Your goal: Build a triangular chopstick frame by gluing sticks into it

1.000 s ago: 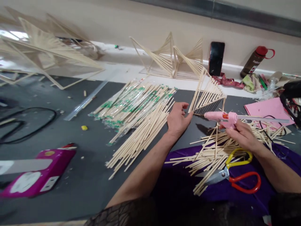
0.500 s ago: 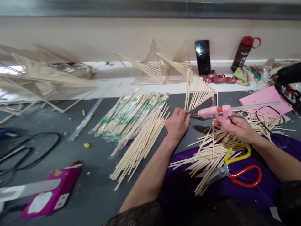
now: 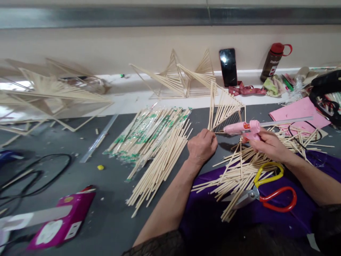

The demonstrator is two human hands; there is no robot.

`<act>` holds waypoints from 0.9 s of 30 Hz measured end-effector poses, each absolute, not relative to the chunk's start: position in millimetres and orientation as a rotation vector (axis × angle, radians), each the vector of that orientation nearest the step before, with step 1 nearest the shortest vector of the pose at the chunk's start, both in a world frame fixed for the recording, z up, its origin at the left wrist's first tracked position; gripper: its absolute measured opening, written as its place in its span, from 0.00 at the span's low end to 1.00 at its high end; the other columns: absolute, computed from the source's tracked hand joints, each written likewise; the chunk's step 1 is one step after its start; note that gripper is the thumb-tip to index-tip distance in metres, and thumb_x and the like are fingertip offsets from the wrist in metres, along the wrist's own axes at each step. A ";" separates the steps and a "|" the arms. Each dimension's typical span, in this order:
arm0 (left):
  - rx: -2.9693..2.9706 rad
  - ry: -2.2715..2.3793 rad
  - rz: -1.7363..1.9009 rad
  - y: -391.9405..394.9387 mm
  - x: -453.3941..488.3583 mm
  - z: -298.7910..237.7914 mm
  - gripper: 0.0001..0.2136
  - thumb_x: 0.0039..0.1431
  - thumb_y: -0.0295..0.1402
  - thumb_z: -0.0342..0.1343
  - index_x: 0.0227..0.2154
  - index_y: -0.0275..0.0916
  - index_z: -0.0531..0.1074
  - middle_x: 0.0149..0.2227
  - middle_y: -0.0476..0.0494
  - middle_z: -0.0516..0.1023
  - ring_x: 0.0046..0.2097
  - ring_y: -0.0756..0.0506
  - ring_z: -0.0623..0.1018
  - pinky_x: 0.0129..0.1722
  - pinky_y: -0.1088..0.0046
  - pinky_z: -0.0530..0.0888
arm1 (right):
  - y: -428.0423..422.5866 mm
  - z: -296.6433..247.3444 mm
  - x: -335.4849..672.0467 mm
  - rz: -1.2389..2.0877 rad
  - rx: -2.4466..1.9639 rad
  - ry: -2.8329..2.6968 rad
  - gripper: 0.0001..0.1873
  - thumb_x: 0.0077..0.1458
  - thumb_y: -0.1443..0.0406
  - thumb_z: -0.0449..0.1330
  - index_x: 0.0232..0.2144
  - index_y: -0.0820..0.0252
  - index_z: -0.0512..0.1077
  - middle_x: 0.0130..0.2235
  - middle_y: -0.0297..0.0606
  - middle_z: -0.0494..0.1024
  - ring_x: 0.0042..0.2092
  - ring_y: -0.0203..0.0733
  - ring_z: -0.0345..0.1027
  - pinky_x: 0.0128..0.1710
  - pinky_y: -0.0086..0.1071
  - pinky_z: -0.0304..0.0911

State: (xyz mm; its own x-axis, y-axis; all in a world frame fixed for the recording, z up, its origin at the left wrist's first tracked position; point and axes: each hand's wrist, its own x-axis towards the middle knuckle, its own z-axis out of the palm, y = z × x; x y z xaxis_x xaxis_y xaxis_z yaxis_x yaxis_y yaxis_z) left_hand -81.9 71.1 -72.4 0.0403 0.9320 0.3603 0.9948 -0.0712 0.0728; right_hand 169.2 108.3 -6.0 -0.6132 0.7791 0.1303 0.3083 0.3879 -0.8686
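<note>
My right hand (image 3: 269,142) grips a pink hot glue gun (image 3: 239,128), a clear glue stick (image 3: 286,121) jutting from its back. The nozzle points left toward my left hand (image 3: 202,145), which is closed at the lower left corner of a small frame of wooden sticks (image 3: 226,106). Its fingertips are mostly hidden behind the knuckles. Below the glue gun, loose sticks (image 3: 239,170) lie in a jumbled pile. On them rest scissors (image 3: 254,193) with one yellow and one red handle. Left of my left hand is a neater bundle of bare sticks (image 3: 162,167).
Wrapped sticks (image 3: 149,129) lie beside the bundle. Finished stick structures (image 3: 183,80) stand along the wall, with a larger one (image 3: 61,92) at left. A phone (image 3: 228,67) and a bottle (image 3: 272,64) stand behind. A magenta box (image 3: 64,220) and black cable (image 3: 53,181) lie at left.
The view has shifted slightly. My left hand's fingers have curled in closer at the frame's corner. The glue gun stays in my right hand, its nozzle still toward the left hand.
</note>
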 end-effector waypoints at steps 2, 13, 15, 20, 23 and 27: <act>-2.261 -1.863 -0.528 64.7 -80.6 -71.0 0.08 0.62 0.31 0.49 0.31 0.40 0.72 0.36 0.43 0.79 0.36 0.45 0.77 0.30 0.70 0.65 | 108.1 -5.4 169.5 1.165 -0.945 -2.114 0.15 0.58 0.60 0.54 0.39 0.62 0.77 0.31 0.37 0.75 0.31 0.36 0.66 0.29 0.29 0.61; -2.641 -1.762 -0.808 53.6 -67.3 -69.4 0.10 0.59 0.27 0.47 0.41 0.40 0.71 0.33 0.47 0.78 0.29 0.49 0.75 0.27 0.74 0.66 | 105.0 4.7 174.2 1.462 -1.049 -1.791 0.13 0.54 0.60 0.59 0.35 0.63 0.77 0.24 0.34 0.72 0.24 0.33 0.62 0.23 0.28 0.57; -2.580 -1.866 -0.962 55.8 -75.8 -66.4 0.11 0.58 0.27 0.48 0.41 0.39 0.72 0.33 0.47 0.78 0.30 0.50 0.75 0.29 0.75 0.68 | 105.5 5.6 175.1 1.447 -1.055 -1.775 0.11 0.53 0.61 0.59 0.35 0.63 0.77 0.26 0.35 0.73 0.25 0.33 0.62 0.24 0.29 0.58; -2.223 -2.213 -1.375 62.0 -103.5 -57.8 0.09 0.53 0.28 0.50 0.32 0.39 0.75 0.30 0.48 0.76 0.29 0.51 0.73 0.30 0.75 0.68 | 111.3 5.8 181.3 1.443 -0.995 -1.721 0.12 0.54 0.60 0.60 0.35 0.62 0.78 0.22 0.34 0.71 0.23 0.34 0.61 0.23 0.29 0.55; -1.953 -2.427 -1.676 65.5 -117.3 -54.1 0.06 0.52 0.32 0.52 0.29 0.39 0.74 0.26 0.49 0.74 0.27 0.50 0.72 0.28 0.75 0.68 | 114.7 11.5 186.8 1.451 -0.922 -1.647 0.11 0.53 0.60 0.61 0.35 0.61 0.78 0.22 0.35 0.72 0.23 0.35 0.62 0.22 0.30 0.55; -1.598 -2.544 -2.054 67.8 -128.2 -53.3 0.08 0.50 0.37 0.56 0.23 0.39 0.69 0.18 0.53 0.69 0.21 0.51 0.67 0.25 0.75 0.65 | 115.6 24.5 193.6 1.414 -0.846 -1.451 0.09 0.50 0.62 0.63 0.33 0.60 0.78 0.29 0.39 0.78 0.22 0.34 0.61 0.21 0.30 0.56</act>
State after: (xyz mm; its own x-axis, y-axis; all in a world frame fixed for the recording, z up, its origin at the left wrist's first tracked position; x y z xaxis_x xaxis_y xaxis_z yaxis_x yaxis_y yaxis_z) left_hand -128.2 67.8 -53.3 -0.5163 0.8462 0.1319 0.3073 0.0393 0.9508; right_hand 193.6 115.6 24.5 -0.3496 0.9260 0.1424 -0.1184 0.1071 -0.9872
